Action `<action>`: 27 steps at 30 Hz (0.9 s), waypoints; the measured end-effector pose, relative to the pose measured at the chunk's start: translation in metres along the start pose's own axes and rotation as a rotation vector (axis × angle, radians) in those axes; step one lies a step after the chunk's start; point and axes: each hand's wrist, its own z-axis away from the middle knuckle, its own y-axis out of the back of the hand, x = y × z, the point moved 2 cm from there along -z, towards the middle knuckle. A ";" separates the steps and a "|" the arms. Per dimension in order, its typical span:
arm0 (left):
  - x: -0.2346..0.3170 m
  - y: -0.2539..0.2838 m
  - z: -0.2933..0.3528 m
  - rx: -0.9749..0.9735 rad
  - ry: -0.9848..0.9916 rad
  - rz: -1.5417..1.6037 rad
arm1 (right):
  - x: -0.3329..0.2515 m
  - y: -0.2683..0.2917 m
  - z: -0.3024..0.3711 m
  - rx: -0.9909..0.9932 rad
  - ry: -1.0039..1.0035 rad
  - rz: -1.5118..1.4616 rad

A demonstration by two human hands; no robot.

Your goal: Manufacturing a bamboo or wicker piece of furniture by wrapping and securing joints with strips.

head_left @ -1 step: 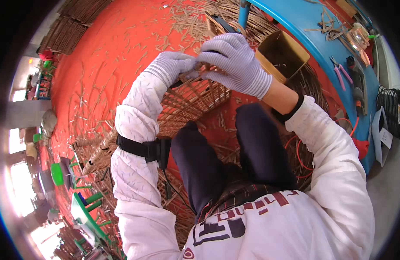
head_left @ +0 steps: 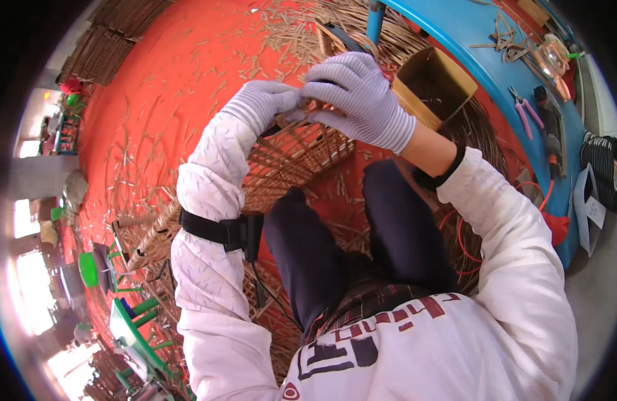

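Wicker (head_left: 301, 150) sits under our hands, ahead of the knees (head_left: 395, 194), over the red floor (head_left: 188, 73). Gloved right hand (head_left: 355, 100) pinches narrow on its top edge, fingers above, thumb below. Gloved left hand (head_left: 265, 103) is at the same edge, fingers bunched; tips hidden, so we can't tell what they hold. We judge the wicker light, stiff overall but springy, hardly slippery; thin strips could snap if bent hard. We'd take hold at the edge or where strips cross, not by one loose strip. Box (head_left: 413, 102) just right.
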 end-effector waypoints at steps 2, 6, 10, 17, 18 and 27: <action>-0.003 0.000 -0.002 -0.009 0.018 0.017 | 0.003 -0.008 0.003 0.027 -0.011 -0.006; -0.004 0.006 -0.003 -0.045 -0.038 -0.078 | -0.004 -0.007 -0.001 0.056 0.080 -0.002; -0.001 0.002 -0.005 -0.066 -0.193 -0.284 | -0.004 -0.007 -0.001 0.058 0.106 -0.008; 0.010 -0.020 0.035 0.446 -0.327 -0.256 | -0.002 -0.015 0.000 0.086 0.045 -0.094; 0.012 -0.023 0.041 0.547 -0.409 -0.448 | -0.003 -0.017 -0.001 0.084 0.047 -0.113; 0.021 -0.050 0.048 0.679 -0.576 -0.848 | -0.006 -0.014 0.003 0.017 0.078 0.073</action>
